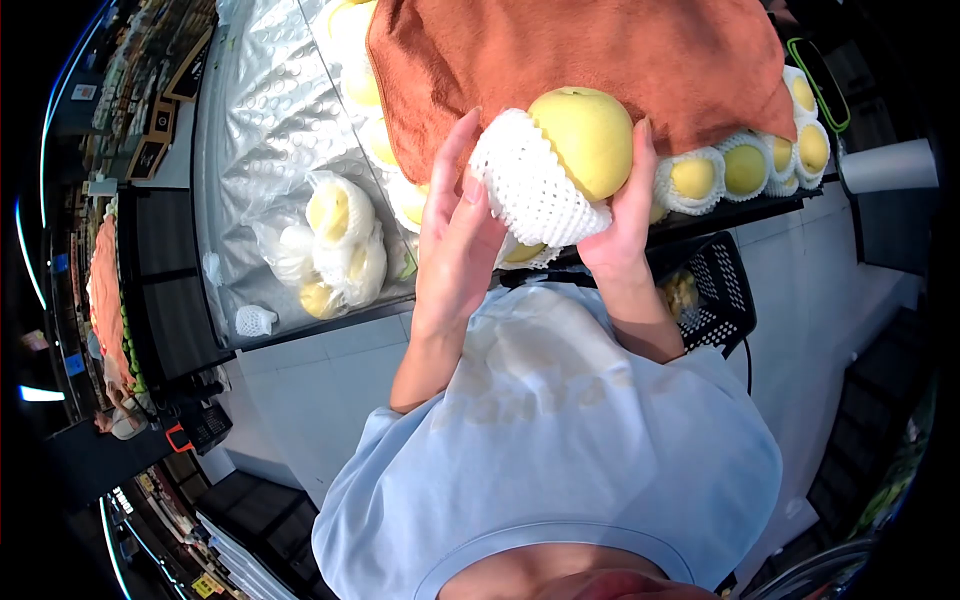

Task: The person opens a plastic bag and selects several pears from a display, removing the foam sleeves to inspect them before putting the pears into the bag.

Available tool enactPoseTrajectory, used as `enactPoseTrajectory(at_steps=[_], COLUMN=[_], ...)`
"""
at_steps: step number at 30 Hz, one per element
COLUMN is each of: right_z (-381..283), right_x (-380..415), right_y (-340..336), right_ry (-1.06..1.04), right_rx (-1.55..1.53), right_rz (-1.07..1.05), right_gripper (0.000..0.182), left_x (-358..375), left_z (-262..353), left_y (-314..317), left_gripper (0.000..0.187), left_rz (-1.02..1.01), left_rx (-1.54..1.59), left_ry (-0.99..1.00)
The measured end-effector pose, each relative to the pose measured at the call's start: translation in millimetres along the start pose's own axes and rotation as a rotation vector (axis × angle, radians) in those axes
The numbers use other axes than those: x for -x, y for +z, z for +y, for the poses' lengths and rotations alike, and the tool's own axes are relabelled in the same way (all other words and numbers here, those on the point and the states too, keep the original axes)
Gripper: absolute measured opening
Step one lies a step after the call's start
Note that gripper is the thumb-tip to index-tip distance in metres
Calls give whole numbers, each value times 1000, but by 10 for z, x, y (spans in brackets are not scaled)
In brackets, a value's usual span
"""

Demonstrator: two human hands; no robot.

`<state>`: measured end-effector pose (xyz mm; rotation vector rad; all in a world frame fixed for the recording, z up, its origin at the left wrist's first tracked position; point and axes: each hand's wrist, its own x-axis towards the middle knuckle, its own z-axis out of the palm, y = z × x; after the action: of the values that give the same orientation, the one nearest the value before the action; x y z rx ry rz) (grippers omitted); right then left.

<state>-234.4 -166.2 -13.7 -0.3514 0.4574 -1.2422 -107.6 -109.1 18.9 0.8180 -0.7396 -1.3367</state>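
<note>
A large yellow fruit [588,140] sits partly in a white foam net [530,180], which covers its left and lower side. My left hand [460,225] rests against the net from the left, its thumb on the mesh and its other fingers stretched upward. From the right, my right hand [625,205] holds the fruit and the lower edge of the net. Just beyond my hands lies an orange-brown cloth [560,50], spread over the display, with netted yellow fruits [692,178] showing along its edge.
Bagged yellow fruits [340,240] and a small loose foam net [255,321] lie on the silver sheet [270,110] at left. A black basket [728,290] stands below the counter at right, near a plastic roll [890,166]. A distant person [125,420] appears at far left.
</note>
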Motion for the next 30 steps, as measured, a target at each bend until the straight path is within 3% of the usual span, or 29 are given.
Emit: enactPoseTrajectory(at_steps=[1,6,7,10,13,17,27,30], right_z=[20,-31,-28,-53,-129,-67,328,485], right_x=[1,75,73,28,28,29,138,162], right_y=[-14,60,54,35,126,215,384,406], right_ry=[-1,-352,-339,-667,-748,-723,-639,-552], right_rx=[-1,592,591,1067,1269,1365,1498,1458], right_rz=[0,-176,-197,-322,-452,-523,-743,-803], right_gripper=[64,64,64,69,64,63,75,73], left_x=[-7,-24,-40,-66,-68,-61,165,237], left_z=[-18,-138,-152,-185,-196,-211,-123,-142], left_y=[-43,-119,-109,-75,-51,-110,-299,-433], left_gripper=[64,61,61,61,59,56,46,50], left_rz=[-45,-74,-57,-30,-2,55,425,600], left_rx=[65,102,102,149,162,146,306,18], left_ry=[-6,-79,-62,9,29,113,320,460])
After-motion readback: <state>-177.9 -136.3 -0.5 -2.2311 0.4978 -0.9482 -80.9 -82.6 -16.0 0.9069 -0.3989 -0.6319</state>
